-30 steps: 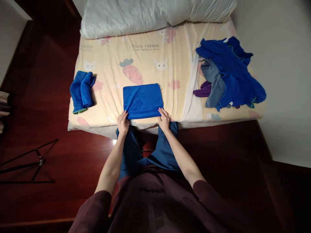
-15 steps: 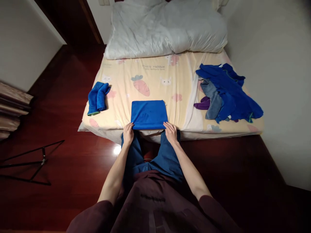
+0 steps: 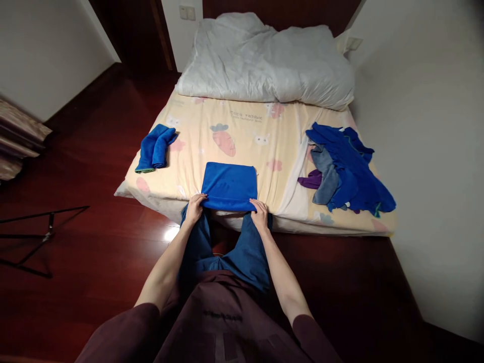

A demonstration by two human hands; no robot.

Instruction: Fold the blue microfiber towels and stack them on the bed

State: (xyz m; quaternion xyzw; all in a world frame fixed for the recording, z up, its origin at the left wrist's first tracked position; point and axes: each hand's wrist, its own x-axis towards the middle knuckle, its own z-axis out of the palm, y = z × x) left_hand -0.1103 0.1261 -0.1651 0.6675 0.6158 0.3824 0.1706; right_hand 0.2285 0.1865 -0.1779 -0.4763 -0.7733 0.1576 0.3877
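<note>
A blue cloth (image 3: 230,180) lies flat at the bed's near edge, with a narrow folded band along its near side. My left hand (image 3: 195,207) is closed on the cloth's near left corner. At the near right corner, my right hand (image 3: 259,213) grips the same band between thumb and fingers. Two rolled or folded blue cloths (image 3: 156,147) rest at the left side of the bed. On the right is a loose pile of blue cloths (image 3: 350,166), with a grey cloth (image 3: 325,174) and a purple cloth (image 3: 310,180) at its left side.
The bed (image 3: 280,151) has a patterned yellow sheet, and a bulky white quilt (image 3: 264,63) lies across its far end. Black tripod legs (image 3: 49,235) stand on the floor at the left. A wall (image 3: 423,151) runs along the right.
The camera view has shifted, showing more of the headboard. Both hands still hold the near corners, and the band along the cloth's near edge looks slightly raised or rolled.
</note>
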